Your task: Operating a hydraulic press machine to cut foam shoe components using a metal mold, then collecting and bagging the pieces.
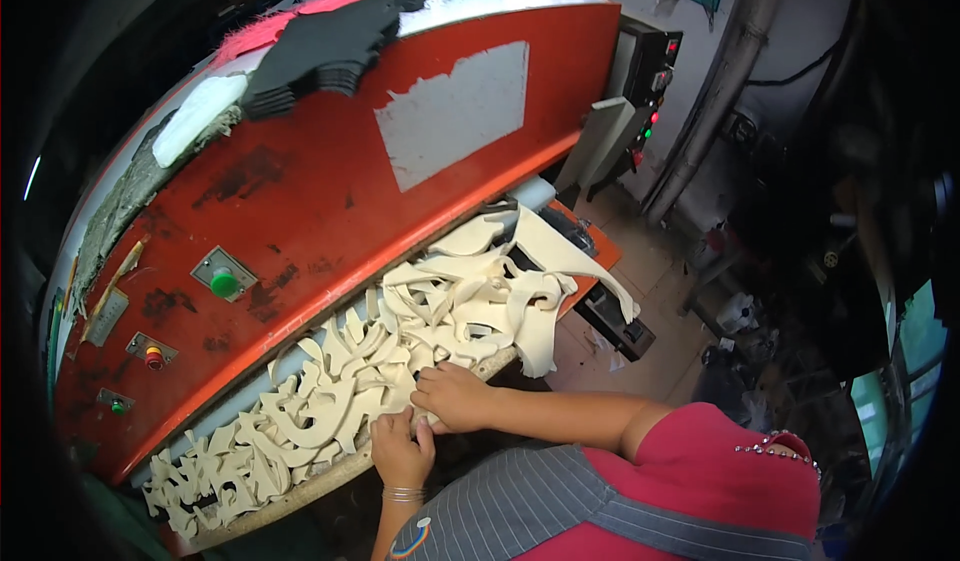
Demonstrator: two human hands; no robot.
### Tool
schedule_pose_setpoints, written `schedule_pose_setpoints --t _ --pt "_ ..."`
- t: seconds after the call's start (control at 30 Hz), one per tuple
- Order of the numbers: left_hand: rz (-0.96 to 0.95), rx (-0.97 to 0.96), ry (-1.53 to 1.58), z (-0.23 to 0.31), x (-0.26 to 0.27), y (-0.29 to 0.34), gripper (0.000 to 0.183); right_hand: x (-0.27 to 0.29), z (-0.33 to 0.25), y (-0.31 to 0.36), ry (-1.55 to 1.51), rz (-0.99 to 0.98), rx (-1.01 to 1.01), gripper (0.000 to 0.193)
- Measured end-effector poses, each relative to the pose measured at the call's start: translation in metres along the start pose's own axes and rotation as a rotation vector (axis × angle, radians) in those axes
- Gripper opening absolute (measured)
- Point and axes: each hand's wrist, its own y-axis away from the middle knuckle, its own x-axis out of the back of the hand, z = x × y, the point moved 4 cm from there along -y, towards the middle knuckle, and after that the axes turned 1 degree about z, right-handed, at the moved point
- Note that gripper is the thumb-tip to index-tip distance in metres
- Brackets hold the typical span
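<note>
My left hand [398, 447], with thin bracelets at its wrist, is at the front edge of the work table [330, 481]. Its fingers are curled and its thumb points up. Right beside it, my right hand [452, 398] is closed too, its fingertips against the near side of a heap of cream sheet offcuts [325, 406]. A small pale bit shows between the two hands, but what they grip is mostly hidden by the fingers. The offcuts are curved, cut-out strips piled along the whole table.
A large red machine [300, 181] stands behind the table, with a green button [224, 283] and a red knob [153, 358]. Stacked dark sheets [330, 46] lie on its top. At the far right, a long cream strip [575, 256] overhangs the table end near a control box [645, 101].
</note>
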Motion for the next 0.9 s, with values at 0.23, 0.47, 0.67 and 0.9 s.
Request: schedule_pose_setpoints --t 0.23,0.47,0.67,0.9 --pt "-0.055 0.032 0.014 0.004 -0.002 -0.021 0.027 0.009 0.024 -0.007 -0.084 -0.056 0.057 0.033" --pt "-0.458 0.12 0.161 -0.006 0.027 -0.09 0.027 0.089 0.192 -0.064 -0.176 -0.077 -0.275 0.03" --pt "-0.305 -0.074 0.309 0.022 -0.038 -0.249 0.029 0.094 0.314 -0.098 0.434 0.061 -0.617 0.05" --pt "-0.231 -0.15 -0.234 0.014 -0.177 -0.313 0.073 0.07 0.326 -0.107 0.373 0.142 -0.558 0.049"
